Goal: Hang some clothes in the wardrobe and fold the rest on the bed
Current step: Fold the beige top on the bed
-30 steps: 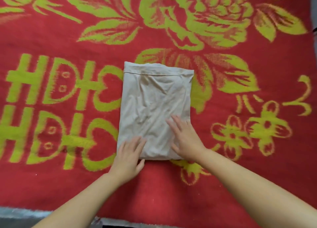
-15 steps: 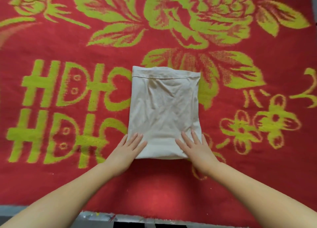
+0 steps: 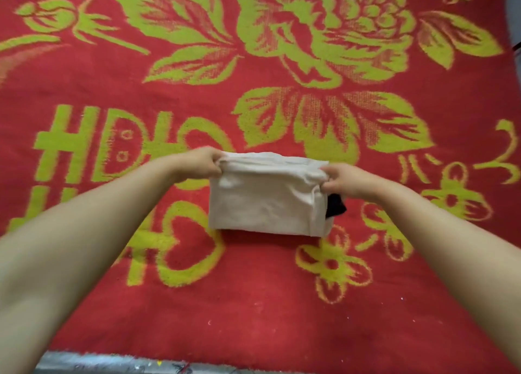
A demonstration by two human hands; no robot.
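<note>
— While both hands are on it, tell me how that cloth handles.

— Soft and light, I'd say, and limp. My left hand (image 3: 201, 163) pinches the far left corner of the beige garment (image 3: 262, 204), my right hand (image 3: 342, 180) grips the far right one; it lies folded on the red bedspread (image 3: 253, 303).

— Where's best to hold it?

— At the corners, along the doubled edge, or the layers probably slide apart. Something dark (image 3: 335, 206) pokes out at the right side.
</note>
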